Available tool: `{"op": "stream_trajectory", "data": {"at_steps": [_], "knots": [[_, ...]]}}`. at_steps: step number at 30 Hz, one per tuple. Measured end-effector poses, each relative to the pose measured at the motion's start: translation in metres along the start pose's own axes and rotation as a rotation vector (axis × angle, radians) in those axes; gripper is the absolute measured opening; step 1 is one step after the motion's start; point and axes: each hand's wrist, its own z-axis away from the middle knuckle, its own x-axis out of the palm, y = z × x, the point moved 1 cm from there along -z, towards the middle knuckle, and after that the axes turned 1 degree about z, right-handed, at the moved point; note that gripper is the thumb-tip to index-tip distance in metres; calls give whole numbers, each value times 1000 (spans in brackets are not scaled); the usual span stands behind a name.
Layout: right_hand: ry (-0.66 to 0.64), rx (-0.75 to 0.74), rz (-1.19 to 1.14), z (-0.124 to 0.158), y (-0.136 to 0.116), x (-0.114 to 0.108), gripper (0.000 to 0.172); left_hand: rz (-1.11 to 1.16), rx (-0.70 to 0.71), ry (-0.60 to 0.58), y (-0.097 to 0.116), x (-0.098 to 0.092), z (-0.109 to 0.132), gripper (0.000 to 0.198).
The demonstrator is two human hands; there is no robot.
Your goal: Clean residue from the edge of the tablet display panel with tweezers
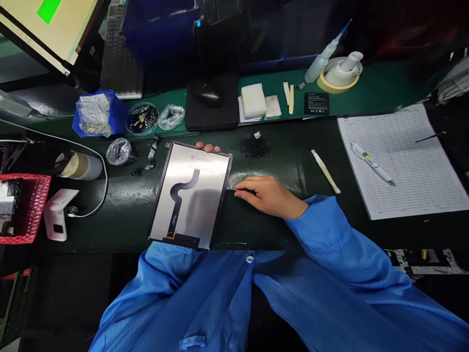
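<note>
A silver display panel (198,181) with a black flex cable (179,193) on its back is held up over the dark bench. My left hand (208,147) is under it; only fingertips curl over its far edge, gripping the panel. My right hand (266,195) rests on the bench just right of the panel, fingers pinched on thin metal tweezers (231,189) whose tip touches the panel's right edge.
A paper log sheet (403,166) with a pen (372,164) lies right. A cream pry stick (325,171) and black debris (254,145) lie nearby. Blue parts bin (95,115), parts dish (142,118), tape roll (339,76), red basket (25,208) and monitor (47,24) surround.
</note>
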Motion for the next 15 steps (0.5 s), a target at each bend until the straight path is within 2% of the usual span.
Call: {"op": "stream_trajectory", "data": {"at_steps": [4,8,12,15], "knots": [[7,9,-41,0,-1,-2,21,157,17,14,-4,0,-7,77],[31,55,-80,1,-2,-2,17,170,10,89,-4,1,-9,90],[21,12,-2,0,-3,-3,18,194,15,47,-3,1,-9,88],[12,36,-21,0,-3,-3,22,215,11,37,-4,0,-10,85]]}}
